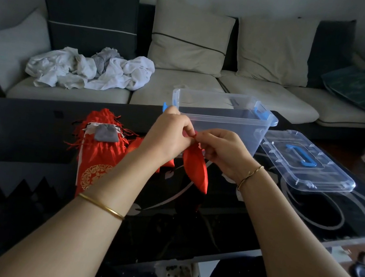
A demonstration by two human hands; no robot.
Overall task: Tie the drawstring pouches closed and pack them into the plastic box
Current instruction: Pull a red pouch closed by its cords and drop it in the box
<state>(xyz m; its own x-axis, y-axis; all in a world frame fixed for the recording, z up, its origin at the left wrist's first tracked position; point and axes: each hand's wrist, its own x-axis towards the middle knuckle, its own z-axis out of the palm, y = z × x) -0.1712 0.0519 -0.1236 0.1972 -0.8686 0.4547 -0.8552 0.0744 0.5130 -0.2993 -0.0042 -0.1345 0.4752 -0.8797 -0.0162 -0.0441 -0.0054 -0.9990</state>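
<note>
One sofa (pixel 184 85) fills the far side from nine o'clock round to three o'clock. Against its back lean one dark cushion (pixel 88 14) at eleven o'clock and two pale cushions (pixel 190 37) (pixel 274 50) at twelve and one o'clock. One heap of white cloths (pixel 88 70) lies on the seat at ten o'clock.

In front of the sofa stands one black glass table (pixel 27 131). On it, at one o'clock from the hands, sits one clear plastic box (pixel 225 123), open at the top, with blue clips. Its one lid (pixel 307 168), with a blue handle, lies flat on the table just beside the box, at three o'clock.

At nine o'clock from the hands lies one heap of red pouches (pixel 98 153). They overlap, so their number cannot be told. One grey pouch (pixel 107 133) rests on top of the heap.

The two hands meet over the middle of the table, in front of the box. The left hand (pixel 168 136) and the right hand (pixel 224 150) both pinch the top of one red pouch (pixel 196 170), fingertips close together at its neck. The pouch hangs below them, its tip toward five o'clock. Whether it touches the glass cannot be told.

There are two gold bangles, one on each wrist: the left bangle (pixel 103 207) and the right bangle (pixel 250 174).
</note>
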